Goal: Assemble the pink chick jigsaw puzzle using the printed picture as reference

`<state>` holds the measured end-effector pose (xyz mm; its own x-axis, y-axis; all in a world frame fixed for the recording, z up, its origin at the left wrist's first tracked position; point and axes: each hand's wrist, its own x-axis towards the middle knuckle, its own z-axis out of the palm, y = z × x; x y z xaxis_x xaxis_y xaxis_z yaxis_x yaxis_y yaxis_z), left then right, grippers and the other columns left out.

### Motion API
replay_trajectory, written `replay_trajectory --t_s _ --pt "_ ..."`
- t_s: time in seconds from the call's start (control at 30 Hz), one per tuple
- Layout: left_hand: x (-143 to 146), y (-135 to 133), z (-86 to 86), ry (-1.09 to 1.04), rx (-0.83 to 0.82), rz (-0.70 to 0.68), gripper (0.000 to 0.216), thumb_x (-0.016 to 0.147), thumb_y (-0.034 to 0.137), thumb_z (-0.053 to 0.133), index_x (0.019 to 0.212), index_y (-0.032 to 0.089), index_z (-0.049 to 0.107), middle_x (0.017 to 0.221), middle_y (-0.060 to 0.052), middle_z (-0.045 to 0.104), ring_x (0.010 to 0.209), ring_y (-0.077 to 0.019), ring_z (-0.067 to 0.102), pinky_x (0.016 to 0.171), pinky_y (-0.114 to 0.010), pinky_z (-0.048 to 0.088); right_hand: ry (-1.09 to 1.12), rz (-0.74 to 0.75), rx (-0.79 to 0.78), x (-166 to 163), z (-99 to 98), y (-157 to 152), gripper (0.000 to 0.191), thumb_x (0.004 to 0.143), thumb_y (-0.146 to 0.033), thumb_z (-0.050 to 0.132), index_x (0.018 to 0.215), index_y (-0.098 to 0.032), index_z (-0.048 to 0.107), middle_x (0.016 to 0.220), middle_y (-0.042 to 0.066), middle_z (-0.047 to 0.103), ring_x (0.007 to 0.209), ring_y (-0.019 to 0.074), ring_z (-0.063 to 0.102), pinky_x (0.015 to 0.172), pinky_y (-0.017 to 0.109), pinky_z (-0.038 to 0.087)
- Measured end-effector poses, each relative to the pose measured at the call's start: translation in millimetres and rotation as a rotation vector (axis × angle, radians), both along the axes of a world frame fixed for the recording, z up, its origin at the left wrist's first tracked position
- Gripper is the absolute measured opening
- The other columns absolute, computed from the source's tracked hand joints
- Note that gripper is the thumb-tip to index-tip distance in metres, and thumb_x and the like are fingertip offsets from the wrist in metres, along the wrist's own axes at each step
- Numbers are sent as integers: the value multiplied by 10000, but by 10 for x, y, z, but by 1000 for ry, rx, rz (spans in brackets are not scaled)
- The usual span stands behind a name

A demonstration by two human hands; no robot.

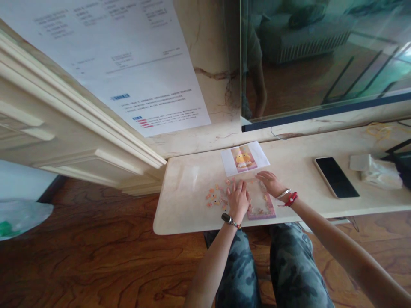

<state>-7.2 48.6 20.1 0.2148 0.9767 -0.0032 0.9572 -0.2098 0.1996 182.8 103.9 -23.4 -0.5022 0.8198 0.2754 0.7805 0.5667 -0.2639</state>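
A small jigsaw puzzle (270,209) with a pink-purple border lies on the white tabletop; its border is filled in and a pale area shows inside. My left hand (238,200) rests on the puzzle's left side, palm down with fingers stretched out. Over the top right edge is my right hand (272,184), its fingers extended to the left along the upper border. Loose jigsaw pieces (213,197) in orange and pink are scattered just left of my left hand. Behind the puzzle lies a creased picture sheet (244,158) showing yellow figures. Whether a small piece lies under either hand's fingertips is hidden.
A phone (336,177) lies to the right on the table (180,214), with a clear plastic packet (380,173) beyond it. A large screen (321,64) stands behind. A printed sheet (154,77) hangs on the wall, and a cream door (80,158) is at left.
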Motion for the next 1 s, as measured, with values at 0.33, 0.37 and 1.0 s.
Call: replay_trajectory --t_s 0.33,0.37,1.0 --pt "-18 79 -29 -62 20 74 441 767 228 479 1197 227 377 1099 -73 534 1097 -222 408 864 -405 360 117 -144 -75 412 -185 98 216 743 -236 505 917 -170 615 871 91 569 767 173 527 705 334 450" --pt "-18 81 -27 -71 24 77 453 764 225 486 1202 221 368 1108 -78 527 1093 -216 412 859 -394 363 134 -119 -93 394 -184 112 198 750 -236 493 891 -172 617 859 86 568 754 164 529 695 321 452" --pt "-81 -103 -42 -12 -16 0 361 833 241 359 1189 257 417 1218 -52 469 1154 -227 356 914 -461 334 759 -316 -801 -200 28 139 173 596 -304 593 660 -144 613 533 4 606 452 94 531 382 182 380"
